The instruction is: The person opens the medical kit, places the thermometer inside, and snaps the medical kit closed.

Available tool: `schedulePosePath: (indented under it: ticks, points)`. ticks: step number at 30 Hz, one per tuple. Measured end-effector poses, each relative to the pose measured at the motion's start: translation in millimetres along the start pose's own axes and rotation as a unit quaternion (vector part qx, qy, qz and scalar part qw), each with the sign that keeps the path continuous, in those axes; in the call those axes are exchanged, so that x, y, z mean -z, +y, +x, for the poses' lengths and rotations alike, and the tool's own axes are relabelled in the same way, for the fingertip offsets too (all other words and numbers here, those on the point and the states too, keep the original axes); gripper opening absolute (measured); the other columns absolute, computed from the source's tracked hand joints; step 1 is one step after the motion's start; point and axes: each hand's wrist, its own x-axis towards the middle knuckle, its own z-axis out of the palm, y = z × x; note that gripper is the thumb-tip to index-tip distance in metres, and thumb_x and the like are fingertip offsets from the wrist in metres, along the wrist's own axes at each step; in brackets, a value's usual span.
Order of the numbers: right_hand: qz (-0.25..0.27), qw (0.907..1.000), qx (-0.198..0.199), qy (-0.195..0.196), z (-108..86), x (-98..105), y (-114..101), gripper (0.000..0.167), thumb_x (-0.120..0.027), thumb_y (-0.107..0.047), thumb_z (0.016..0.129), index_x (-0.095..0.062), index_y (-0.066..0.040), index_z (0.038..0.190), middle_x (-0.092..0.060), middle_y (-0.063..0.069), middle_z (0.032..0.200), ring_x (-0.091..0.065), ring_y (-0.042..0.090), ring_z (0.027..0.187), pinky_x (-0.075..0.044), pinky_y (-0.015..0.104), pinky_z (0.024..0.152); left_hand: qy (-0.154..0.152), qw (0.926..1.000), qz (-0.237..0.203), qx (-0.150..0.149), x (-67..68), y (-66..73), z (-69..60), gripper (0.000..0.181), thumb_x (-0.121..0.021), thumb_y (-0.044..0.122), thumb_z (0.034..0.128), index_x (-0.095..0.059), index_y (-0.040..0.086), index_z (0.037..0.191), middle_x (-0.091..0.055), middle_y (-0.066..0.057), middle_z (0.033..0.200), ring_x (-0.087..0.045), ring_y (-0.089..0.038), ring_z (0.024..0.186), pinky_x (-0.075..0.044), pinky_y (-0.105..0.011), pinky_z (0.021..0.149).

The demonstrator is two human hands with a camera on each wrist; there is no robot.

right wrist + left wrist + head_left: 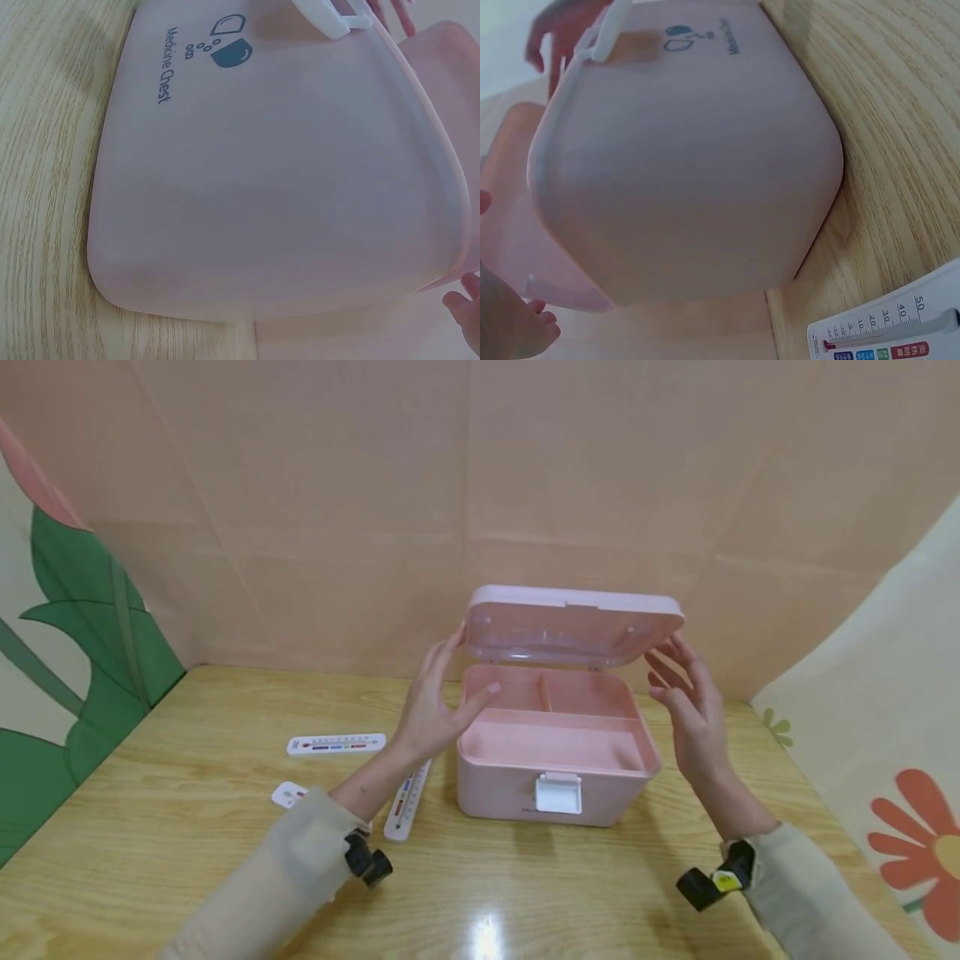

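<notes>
A pink medicine chest [495, 789] stands on the table with its see-through pink lid [551, 631] raised. Inside, the divided tray [555, 739] holds nothing that I can see. My left hand [433, 710] has its fingertips at the lid's left edge, with the thumb stretched out over the tray. At the lid's right edge, my right hand [696, 714] has loosely bent fingers, the fingertips at or close to its lower corner. The white front latch [558, 793] is flipped out. "Medicine Chest" lettering [166, 67] shows up close in the right wrist view.
Left of the chest lie a white thermometer [337, 744] and a second thermometer [408, 802], which the left forearm partly covers. A small white piece [288, 794] is mostly hidden under that sleeve. A peach cloth backdrop [337, 527] rises behind the table.
</notes>
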Motion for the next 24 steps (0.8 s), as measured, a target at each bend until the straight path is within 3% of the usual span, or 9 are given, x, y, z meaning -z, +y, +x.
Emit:
schedulePosePath:
  ticks: [14, 24]
  points:
    - [0.001, 1.0, 0.006, 0.003, 5.3, 2.3, 2.9, 0.054, -0.038, 0.014, 0.084, -0.046, 0.0, 0.136, -0.055, 0.007, 0.129, -0.052, 0.02, 0.121, -0.043, 0.019, 0.097, 0.003, 0.9982, -0.055, -0.023, -2.3, -7.5, 6.7, 0.074, -0.066, 0.031, 0.0868, -0.031, 0.013, 0.149, -0.036, -0.007, 0.149, -0.037, -0.019, 0.138, -0.026, -0.045, 0.115]
    - [-0.02, 0.9995, 0.002, -0.023, 7.8, 5.3, 12.0, 0.062, -0.038, 0.012, 0.087, -0.038, -0.007, 0.146, -0.054, 0.005, 0.13, -0.051, 0.016, 0.121, -0.045, 0.016, 0.092, -0.015, 0.9992, -0.036, -0.014, -2.7, -12.2, 9.8, 0.074, -0.064, 0.036, 0.0874, -0.031, 0.015, 0.15, -0.031, -0.005, 0.152, -0.033, -0.021, 0.139, -0.024, -0.055, 0.113]
